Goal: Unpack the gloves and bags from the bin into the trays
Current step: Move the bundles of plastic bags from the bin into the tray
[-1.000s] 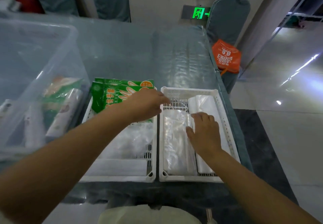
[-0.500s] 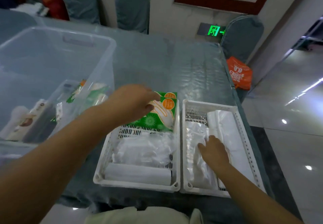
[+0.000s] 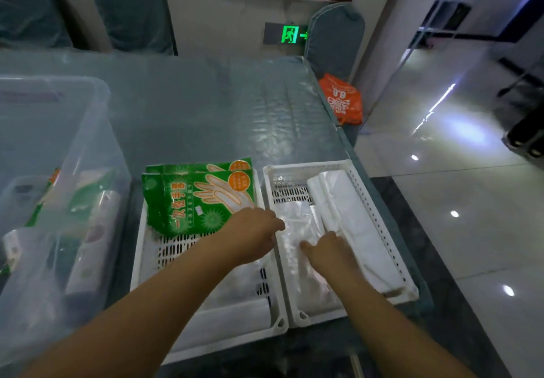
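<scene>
Two white perforated trays stand side by side near the table's front edge. The left tray (image 3: 176, 248) carries two green glove packs (image 3: 197, 198) at its far end and clear plastic packs (image 3: 247, 283) under my left forearm. In the right tray (image 3: 309, 165) lie a clear bag pack (image 3: 294, 218) and a white bag roll (image 3: 347, 215). My left hand (image 3: 250, 236) reaches over the rim between the trays, its fingertips at the clear bag pack's edge, holding nothing. My right hand (image 3: 326, 252) rests on that pack.
A big clear bin (image 3: 73, 147) stands at the left with several packs and rolls inside. The table (image 3: 206, 112) has a glossy cover. An orange bag (image 3: 343, 103) hangs at the table's right edge, beside a covered chair (image 3: 335, 38). Shiny floor lies to the right.
My left hand let go of the green glove pack, now lying in the left tray, and moved right to the clear bag pack. My right hand stayed on that pack.
</scene>
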The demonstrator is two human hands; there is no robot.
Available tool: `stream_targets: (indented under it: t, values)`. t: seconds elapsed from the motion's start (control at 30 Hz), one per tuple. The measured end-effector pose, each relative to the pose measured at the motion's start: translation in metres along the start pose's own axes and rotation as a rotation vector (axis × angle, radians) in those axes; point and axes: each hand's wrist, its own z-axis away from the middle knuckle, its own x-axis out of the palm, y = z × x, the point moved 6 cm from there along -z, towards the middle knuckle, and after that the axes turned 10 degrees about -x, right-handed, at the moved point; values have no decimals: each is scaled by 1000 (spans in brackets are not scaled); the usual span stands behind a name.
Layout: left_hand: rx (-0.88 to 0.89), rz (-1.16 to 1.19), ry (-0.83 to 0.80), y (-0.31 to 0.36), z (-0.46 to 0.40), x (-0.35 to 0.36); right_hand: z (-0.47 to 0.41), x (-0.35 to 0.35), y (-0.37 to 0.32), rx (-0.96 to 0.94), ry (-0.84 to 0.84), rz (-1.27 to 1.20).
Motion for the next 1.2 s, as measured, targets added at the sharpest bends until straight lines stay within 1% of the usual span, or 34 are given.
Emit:
stream_targets:
  t: [0.07, 0.2, 0.33, 0.47, 0.6, 0.67, 0.7, 0.77, 0.83, 0.87, 0.97, 1.0, 1.1, 1.2]
  values:
    - [1, -17, 4, 2, -18, 6, -8, -7, 4, -18, 13, -111]
    - [-19, -40, 22, 6, -61, 10, -22, -8, 3, -123, -74, -220]
    - [-69, -34, -29, 11, -98, 18, -26, 1, 5, -171, -77, -442]
    - [-123, 35, -113, 7, -119, 26, -35, 1, 5, -172, -64, -528]
    - [-150, 69, -67, -1, -135, 19, -53, -5, -4, -193, -91, -564]
    - [-155, 110, -33, -3, -140, 17, -57, -5, -7, -225, -132, -518]
    - [-136, 124, -9, -3, -141, 17, -56, -6, -8, -259, -122, -476]
    - [-44, 100, 49, 3, -142, 16, -47, -13, -10, -386, 12, -342]
    - [57, 24, 74, 11, -143, 18, -32, -18, -14, -533, 151, -218]
    - [81, 0, 69, 14, -144, 19, -26, -14, -15, -587, 154, -173]
    - [74, -48, 4, 13, -147, 25, -17, 7, -11, -658, 24, -61]
    - [63, -64, -12, 12, -148, 28, -17, 12, -10, -680, 5, -11]
    - [14, -118, -28, 7, -147, 34, -17, 22, -8, -714, 0, 76]
    - [-35, -206, -38, 2, -146, 36, -21, 28, -6, -692, -3, 65]
